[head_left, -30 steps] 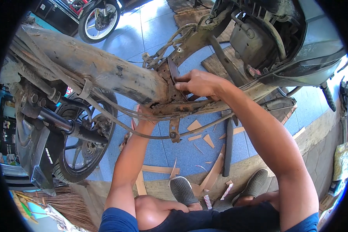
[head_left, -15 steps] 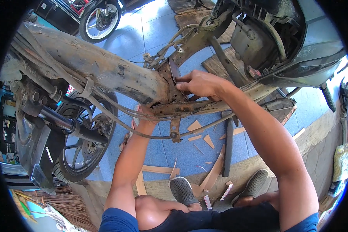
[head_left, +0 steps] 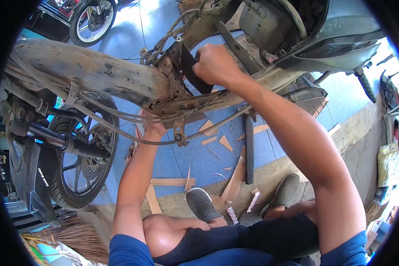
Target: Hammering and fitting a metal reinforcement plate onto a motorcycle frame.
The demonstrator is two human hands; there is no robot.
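My right hand (head_left: 216, 66) is closed on the edge of a thin, dark, curved sheet (head_left: 191, 66), which stands tilted against the rusty bend of a motorcycle frame (head_left: 124, 82). Ragged holes and flaking rust mark the metal there. From below, my left hand (head_left: 154, 126) reaches up under the same bend; its fingers are hidden behind the frame and cables. A brownish flat piece (head_left: 194, 118) shows under the frame beside it, and I cannot tell whether that hand touches it. A metal bracket with holes (head_left: 179, 132) hangs down between my arms.
Tan cut-off scraps (head_left: 235, 181) lie on the blue tiled floor (head_left: 177, 166) by my shoes. The front wheel (head_left: 86, 153) stands at left, and long cables (head_left: 106, 128) run along the frame. A straw broom (head_left: 77, 239) lies lower left. Another motorcycle's wheel (head_left: 93, 22) stands far left.
My right hand has moved up off the bend, and more of the dark sheet shows in it. My left hand stays under the frame. The whole view has shifted slightly.
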